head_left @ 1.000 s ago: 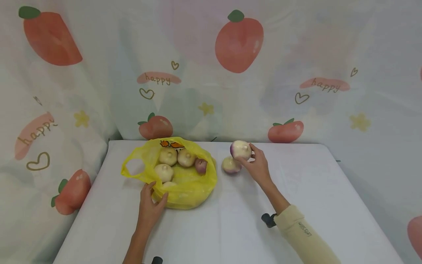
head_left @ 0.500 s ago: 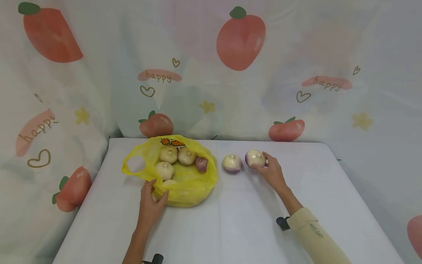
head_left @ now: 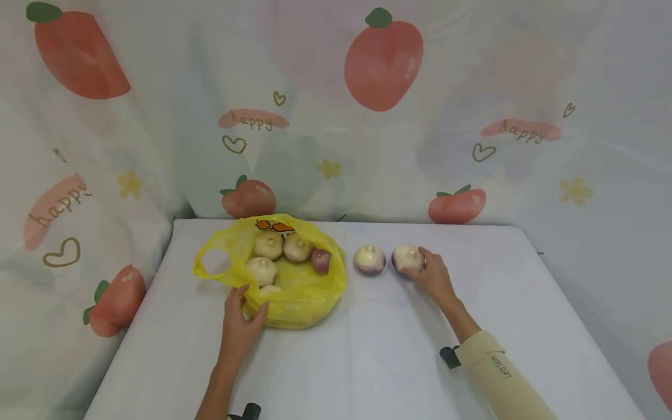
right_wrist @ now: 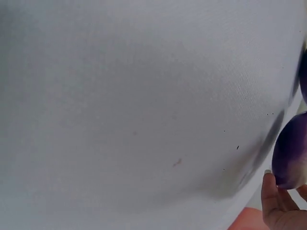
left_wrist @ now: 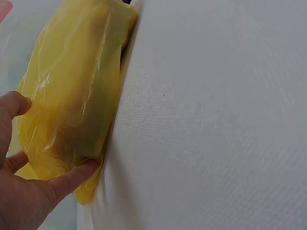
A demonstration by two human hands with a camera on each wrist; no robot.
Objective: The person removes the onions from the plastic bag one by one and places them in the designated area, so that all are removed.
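Observation:
My right hand [head_left: 434, 281] grips a white-and-purple onion [head_left: 406, 258] at its right side, low over the table. In the right wrist view, fingers [right_wrist: 269, 194] touch the onion's dark purple underside [right_wrist: 290, 148]. Just left of it sits a second white-and-purple onion [head_left: 370, 260]. My left hand [head_left: 240, 326] rests against the near left rim of a yellow plastic bag [head_left: 299, 309], its thumb and fingers spread apart. The left wrist view shows the thumb [left_wrist: 76, 177] pressing into the bag's side. Several pale onions [head_left: 261, 272] and a small reddish-purple one [head_left: 321, 261] lie inside.
A white-covered table [head_left: 346, 373] carries everything. The bag's handle loop [head_left: 202, 262] sticks out to the left. Behind the table hangs a cloth [head_left: 310, 70] printed with fruit and hearts. Each wrist wears a dark camera, such as the one on the right [head_left: 450, 357].
My right hand has moved right and down with the onion, from above the other onion to a place beside it. The left hand stays at the bag.

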